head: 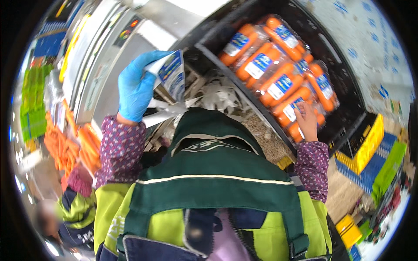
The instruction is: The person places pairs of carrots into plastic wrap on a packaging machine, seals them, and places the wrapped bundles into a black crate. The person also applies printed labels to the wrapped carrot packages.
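Observation:
My left hand (135, 86), in a blue glove, pinches printed blue-and-white labels (172, 73) above the gap between the machine and the crate. My right hand (306, 119) looks bare. Its fingertips rest on the label of a film-wrapped carrot pack (291, 109) at the near end of a black plastic crate (225, 67). Several more carrot packs (259, 65) lie in this crate, each with a blue-and-white label facing up. The right fingers are spread a little and do not close around the pack.
Scrap backing paper (218, 94) lies heaped below the crate. A grey machine with lit buttons (130, 27) stands at left. Loose carrots (60, 143) and green crates (34, 101) are farther left, near another person (76, 208). Yellow (364, 146) and blue crates (356, 173) stand at right.

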